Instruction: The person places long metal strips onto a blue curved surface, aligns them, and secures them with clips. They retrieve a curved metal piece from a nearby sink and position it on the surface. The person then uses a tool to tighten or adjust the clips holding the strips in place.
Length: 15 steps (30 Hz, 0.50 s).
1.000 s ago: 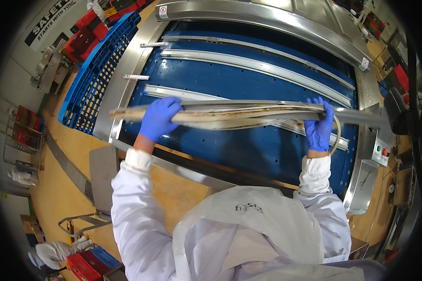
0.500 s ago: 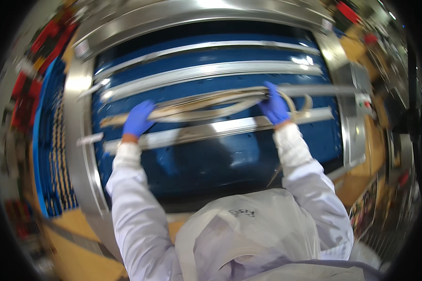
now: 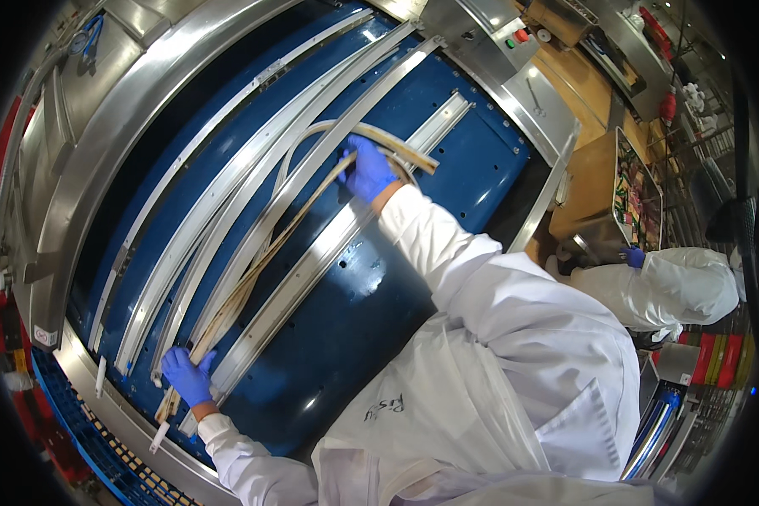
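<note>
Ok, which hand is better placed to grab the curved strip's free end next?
Probably the right hand: it's close beside the curved strip, near its free end. The left hand is much farther away, down at the lower-left end of the long strips.

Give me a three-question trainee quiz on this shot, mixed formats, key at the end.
1. Pick one: what runs from the left hand to the right hand?
A) a red hose
B) a tan strip
C) a wooden broom
2. True or false: both of those hands are ungloved.
3. Fill in: right beside the red button is a ____.

Key:
1. B
2. False, both are gloved
3. green button
</note>
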Each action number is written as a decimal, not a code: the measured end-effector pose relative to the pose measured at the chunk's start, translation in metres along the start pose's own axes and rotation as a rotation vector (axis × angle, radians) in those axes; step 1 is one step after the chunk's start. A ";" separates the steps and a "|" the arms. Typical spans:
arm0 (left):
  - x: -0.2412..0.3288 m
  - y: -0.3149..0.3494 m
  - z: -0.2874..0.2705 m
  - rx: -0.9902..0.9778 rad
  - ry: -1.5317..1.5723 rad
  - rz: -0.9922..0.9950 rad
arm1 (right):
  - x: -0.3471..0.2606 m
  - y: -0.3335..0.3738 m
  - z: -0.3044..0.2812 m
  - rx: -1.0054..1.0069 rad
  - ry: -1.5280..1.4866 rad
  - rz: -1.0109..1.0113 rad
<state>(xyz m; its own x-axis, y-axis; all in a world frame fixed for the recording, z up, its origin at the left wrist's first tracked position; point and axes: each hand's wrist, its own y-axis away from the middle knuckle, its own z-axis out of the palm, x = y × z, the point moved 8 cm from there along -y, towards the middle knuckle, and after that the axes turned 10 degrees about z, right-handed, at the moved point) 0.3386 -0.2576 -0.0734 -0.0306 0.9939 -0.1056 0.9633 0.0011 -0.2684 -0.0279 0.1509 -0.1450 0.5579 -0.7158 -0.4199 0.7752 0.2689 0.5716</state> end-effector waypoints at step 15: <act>0.026 0.038 -0.121 -0.009 0.213 -0.173 | -0.124 0.120 0.042 -0.250 0.435 -0.166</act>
<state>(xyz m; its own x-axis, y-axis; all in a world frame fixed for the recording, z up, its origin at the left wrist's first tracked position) 0.4063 -0.2186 0.0298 -0.1390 0.9796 0.1451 0.9510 0.1729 -0.2563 -0.0165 0.2450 0.0060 0.4520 -0.4423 -0.7747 0.8809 0.3581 0.3095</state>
